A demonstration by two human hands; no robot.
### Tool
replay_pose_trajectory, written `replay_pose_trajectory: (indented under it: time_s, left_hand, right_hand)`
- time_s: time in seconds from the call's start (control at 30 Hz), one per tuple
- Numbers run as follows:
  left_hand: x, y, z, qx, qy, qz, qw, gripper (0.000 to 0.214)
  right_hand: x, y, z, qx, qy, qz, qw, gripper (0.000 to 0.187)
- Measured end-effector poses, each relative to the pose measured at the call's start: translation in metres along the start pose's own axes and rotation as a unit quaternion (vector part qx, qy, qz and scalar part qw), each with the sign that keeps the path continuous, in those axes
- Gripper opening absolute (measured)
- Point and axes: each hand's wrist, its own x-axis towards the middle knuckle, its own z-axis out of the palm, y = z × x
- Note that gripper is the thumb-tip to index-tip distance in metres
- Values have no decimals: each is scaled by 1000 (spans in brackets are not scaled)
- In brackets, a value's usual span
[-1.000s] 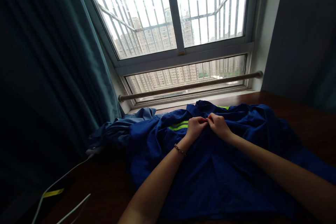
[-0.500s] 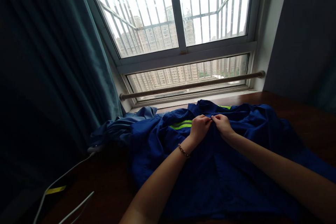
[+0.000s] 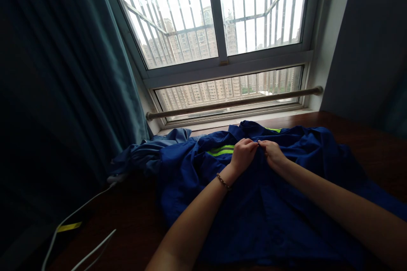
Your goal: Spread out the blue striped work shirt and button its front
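Head view: blue garment (image 3: 241, 220) spread on wooden surface (image 3: 372, 148).
Left hand (image 3: 243, 154) and right hand (image 3: 271, 152) pinch it, fingertips nearly meeting; grip barely changed since, suggesting continued handling there.

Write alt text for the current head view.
A person's left hand and right hand pinch a blue garment with yellow-green stripes, lying on a wooden surface. Behind it is a window with bars outside; a blue curtain hangs at left.
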Motion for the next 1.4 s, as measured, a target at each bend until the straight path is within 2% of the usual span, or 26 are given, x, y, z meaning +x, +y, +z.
replay_pose_trajectory:
  time_s: [0.23,0.33,0.47,0.67,0.83,1.0,1.13,1.2,1.3,1.4]
  left_hand:
    - [-1,-7,5,93,12,60,994,20]
    - [-1,-7,6,91,25,72,993,19]
    - [0,-2,2,36,44,40,998,16]
    - [2,-1,-3,-70,46,-21,996,12]
    - [5,0,-3,-103,25,-36,994,24]
    - [12,-10,-15,-74,55,-68,993,18]
    - [21,-40,-37,-49,135,-180,973,18]
    - [23,-56,-50,-47,147,-244,957,18]
    - [24,-65,-67,2,97,-297,950,18]
    - [26,-45,-77,104,41,-266,957,17]
  right_hand:
    - [-2,-5,3,26,-8,28,999,15]
    - [-2,-6,2,31,-14,31,999,14]
    - [-3,-8,2,45,-29,36,998,13]
    - [-4,-12,1,65,-88,72,991,13]
    - [-2,-20,-1,73,-102,68,990,9]
    - [3,-32,-4,54,-59,7,997,16]
    - [9,-45,-8,-7,13,-118,993,20]
    - [8,-52,-9,-26,28,-177,984,23]
    - [1,-62,-6,-41,24,-230,972,28]
    - [-9,-68,-1,-51,-6,-259,964,29]
